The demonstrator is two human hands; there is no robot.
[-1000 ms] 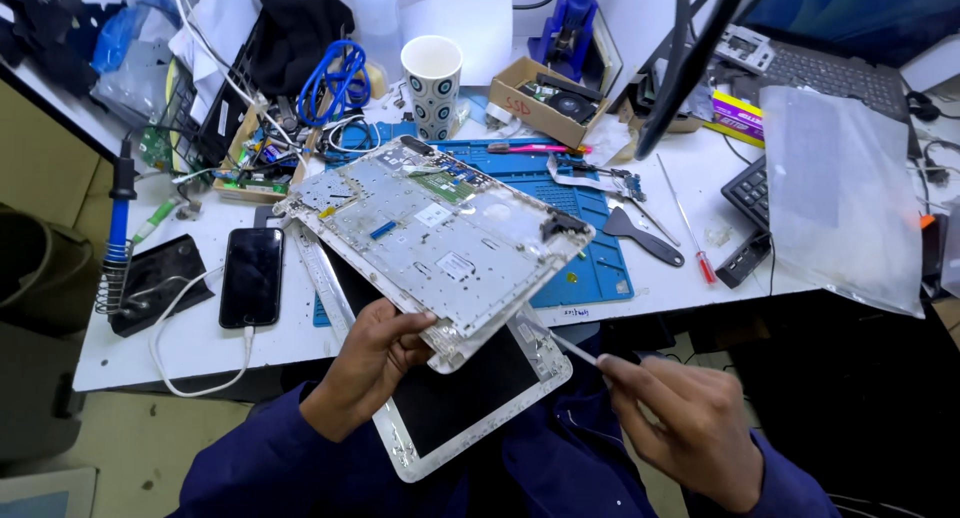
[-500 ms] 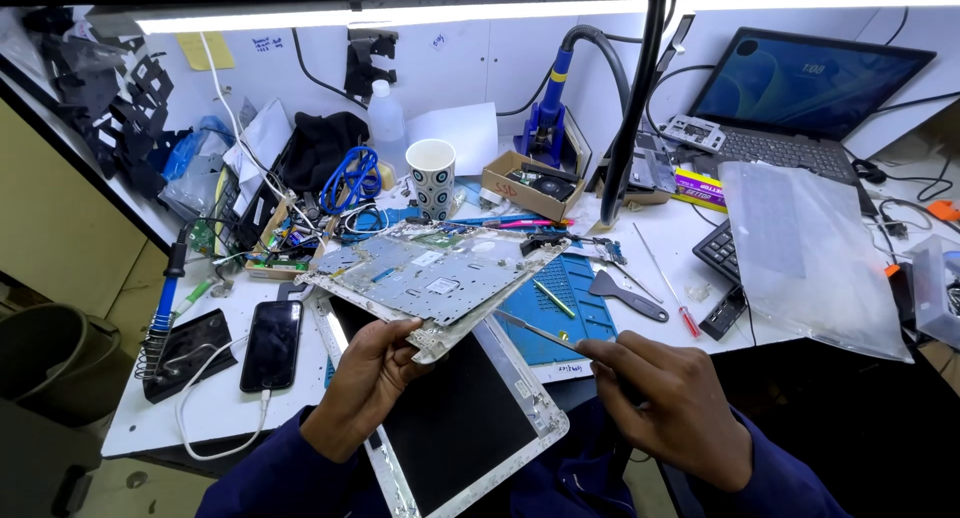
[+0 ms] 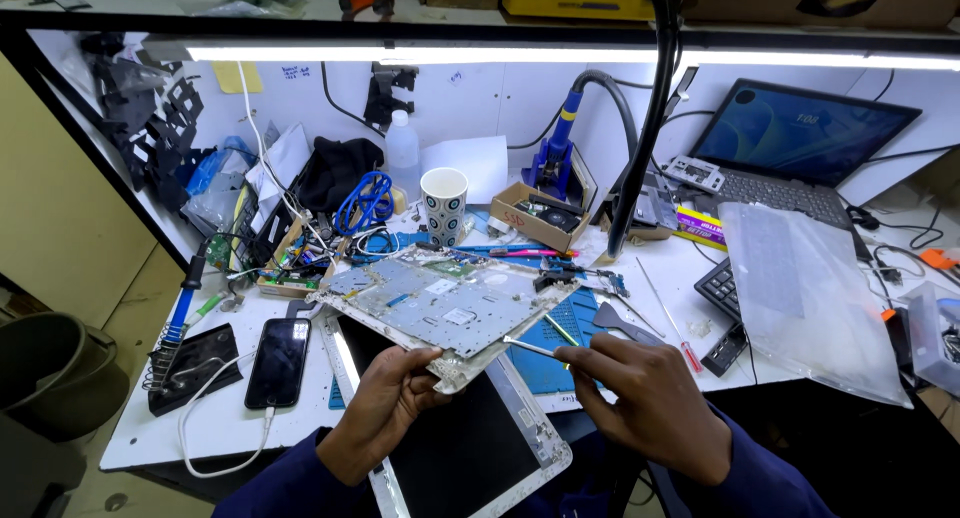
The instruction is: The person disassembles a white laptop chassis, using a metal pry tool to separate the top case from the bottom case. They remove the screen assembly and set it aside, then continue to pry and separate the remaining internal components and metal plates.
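Your left hand point(image 3: 385, 408) grips the metal panel point(image 3: 440, 303), long axis running left-right, tilted away. Your right hand point(image 3: 650, 403) pinches a screwdriver point(image 3: 530, 347) pointing left.

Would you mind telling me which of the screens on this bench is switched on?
The laptop at the back right: its screen glows blue. The phone lying at the left and the tablet screen under the hands are both black.
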